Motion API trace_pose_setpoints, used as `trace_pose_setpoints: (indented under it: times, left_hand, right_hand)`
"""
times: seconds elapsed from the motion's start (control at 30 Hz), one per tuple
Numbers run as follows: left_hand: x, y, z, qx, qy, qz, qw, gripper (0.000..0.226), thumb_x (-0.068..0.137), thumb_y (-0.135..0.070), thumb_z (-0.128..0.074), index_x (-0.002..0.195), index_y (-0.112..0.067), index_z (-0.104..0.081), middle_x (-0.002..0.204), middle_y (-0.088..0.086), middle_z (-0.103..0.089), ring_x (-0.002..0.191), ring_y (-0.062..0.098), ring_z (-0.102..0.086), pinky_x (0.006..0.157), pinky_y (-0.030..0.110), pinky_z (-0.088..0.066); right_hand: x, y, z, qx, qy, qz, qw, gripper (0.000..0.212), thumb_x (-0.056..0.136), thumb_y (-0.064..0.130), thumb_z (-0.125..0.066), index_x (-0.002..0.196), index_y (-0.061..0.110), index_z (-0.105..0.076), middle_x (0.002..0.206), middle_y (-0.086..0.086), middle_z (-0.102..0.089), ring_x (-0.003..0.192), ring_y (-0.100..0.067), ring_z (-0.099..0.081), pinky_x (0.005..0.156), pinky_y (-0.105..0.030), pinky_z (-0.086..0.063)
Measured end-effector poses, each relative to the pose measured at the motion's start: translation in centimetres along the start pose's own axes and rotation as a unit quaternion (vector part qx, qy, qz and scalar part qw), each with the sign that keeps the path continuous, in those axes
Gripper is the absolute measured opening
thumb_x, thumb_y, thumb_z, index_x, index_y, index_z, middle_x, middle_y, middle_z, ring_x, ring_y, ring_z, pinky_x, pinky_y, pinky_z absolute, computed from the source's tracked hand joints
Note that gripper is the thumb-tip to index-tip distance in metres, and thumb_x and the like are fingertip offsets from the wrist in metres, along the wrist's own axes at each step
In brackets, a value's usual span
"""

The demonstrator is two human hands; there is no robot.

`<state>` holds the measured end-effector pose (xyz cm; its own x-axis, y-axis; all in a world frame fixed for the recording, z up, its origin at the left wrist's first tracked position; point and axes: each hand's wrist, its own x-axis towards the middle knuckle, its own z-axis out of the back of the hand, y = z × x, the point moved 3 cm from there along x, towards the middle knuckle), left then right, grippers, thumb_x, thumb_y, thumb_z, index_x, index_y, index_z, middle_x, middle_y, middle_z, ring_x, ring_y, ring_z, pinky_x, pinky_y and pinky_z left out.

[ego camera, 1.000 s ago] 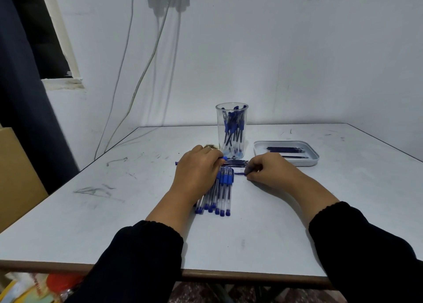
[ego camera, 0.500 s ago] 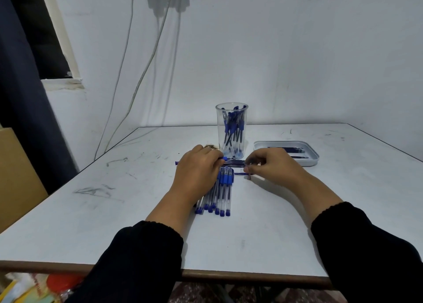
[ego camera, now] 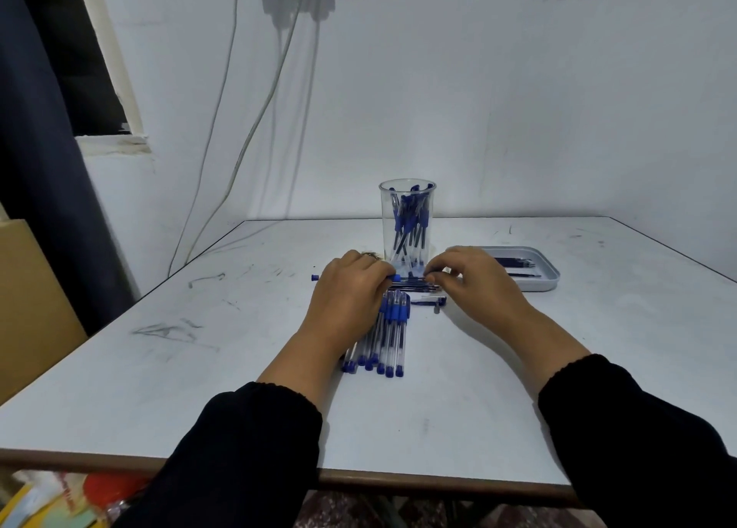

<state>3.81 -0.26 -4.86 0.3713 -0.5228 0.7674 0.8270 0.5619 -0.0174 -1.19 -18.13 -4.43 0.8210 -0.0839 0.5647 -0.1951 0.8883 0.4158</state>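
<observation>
White wall [ego camera: 498, 100] at 12 o'clock, cables [ego camera: 259, 116] down it; dark curtain [ego camera: 36, 208] and window [ego camera: 85, 56] at 10 o'clock; scuffed white tabletop [ego camera: 191, 392]

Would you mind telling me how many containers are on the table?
2: a clear cup of pens stands straight ahead, and a shallow grey tray lies to its right, partly behind the right hand. No others show.

I can read no text, label, brand or number anywhere in my feed. The pens [ego camera: 383, 340] lying in a row and the clear cup [ego camera: 406, 216] show no legible print. The colourful packaging [ego camera: 60, 499] at lower left is too blurred to read.
</observation>
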Motion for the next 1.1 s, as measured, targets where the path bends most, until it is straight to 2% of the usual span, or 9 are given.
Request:
trace_pose_setpoints:
  times: [0.2,0.33,0.47,0.6,0.83,0.97,1.1]
  left_hand:
    - [-0.1,0.6,0.1,0.018,-0.03,0.018,0.999,0.013,0.081,-0.005,-0.07,0.092,-0.012,-0.069,0.085,0.001,-0.069,0.08,0.028,-0.057,0.072,0.038,-0.041]
    - [0.0,0.2,0.0,0.022,-0.025,0.003,0.999,0.014,0.082,-0.006,-0.07,0.093,-0.013,-0.069,0.084,0.001,-0.069,0.08,0.027,-0.057,0.071,0.038,-0.042]
    - [0.0,0.3,0.0,0.026,-0.028,0.004,0.999,0.013,0.083,-0.008,-0.07,0.094,-0.014,-0.069,0.085,0.0,-0.069,0.081,0.026,-0.056,0.072,0.036,-0.04]
    - [-0.1,1.1,-0.1,0.052,-0.041,0.032,0.997,0.016,0.08,-0.005,-0.071,0.093,-0.015,-0.069,0.085,-0.001,-0.069,0.082,0.027,-0.057,0.076,0.038,-0.039]
    - [-0.1,2.3,0.2,0.117,-0.066,0.124,0.983,0.028,0.07,0.003,-0.072,0.09,-0.016,-0.069,0.084,0.0,-0.068,0.085,0.028,-0.057,0.082,0.038,-0.031]
    - [0.0,2.4,0.1,0.12,-0.07,0.141,0.98,0.028,0.068,0.004,-0.072,0.09,-0.015,-0.069,0.082,0.001,-0.067,0.083,0.029,-0.057,0.08,0.039,-0.035]
    - [0.1,2.0,-0.2,0.119,-0.064,0.127,0.983,0.03,0.067,0.004,-0.074,0.089,-0.015,-0.069,0.081,0.001,-0.068,0.083,0.029,-0.058,0.08,0.04,-0.039]
  right_hand:
    - [-0.1,-1.3,0.9,0.046,-0.042,-0.046,0.997,0.009,0.09,0.023,-0.064,0.092,0.024,-0.074,0.09,0.009,-0.063,0.088,-0.013,-0.054,0.075,-0.028,-0.038]
    - [-0.1,-0.4,0.1,0.014,-0.04,-0.002,0.999,0.015,0.088,0.028,-0.067,0.101,0.024,-0.075,0.094,0.014,-0.06,0.092,-0.007,-0.047,0.079,-0.024,-0.033]
    - [0.0,-0.3,-0.3,-0.017,-0.039,0.024,0.999,0.012,0.089,0.023,-0.067,0.097,0.021,-0.075,0.092,0.01,-0.063,0.092,-0.008,-0.046,0.079,-0.024,-0.033]
    - [0.2,-1.5,0.4,-0.017,-0.05,-0.011,0.999,0.011,0.091,0.02,-0.064,0.094,0.019,-0.074,0.089,0.01,-0.06,0.09,-0.01,-0.046,0.077,-0.024,-0.03]
    - [0.1,-5.0,2.1,-0.021,-0.101,-0.113,0.988,0.011,0.089,0.014,-0.063,0.091,0.016,-0.074,0.092,-0.002,-0.062,0.098,-0.026,-0.051,0.083,-0.035,-0.038]
    - [0.4,-4.9,1.2,-0.079,-0.111,-0.136,0.981,0.012,0.089,0.02,-0.065,0.092,0.019,-0.077,0.101,-0.004,-0.065,0.106,-0.029,-0.048,0.09,-0.041,-0.037]
    - [1.2,-3.5,-0.6,-0.155,-0.089,-0.111,0.978,0.015,0.089,0.025,-0.064,0.093,0.025,-0.077,0.113,0.001,-0.062,0.113,-0.026,-0.043,0.089,-0.037,-0.029]
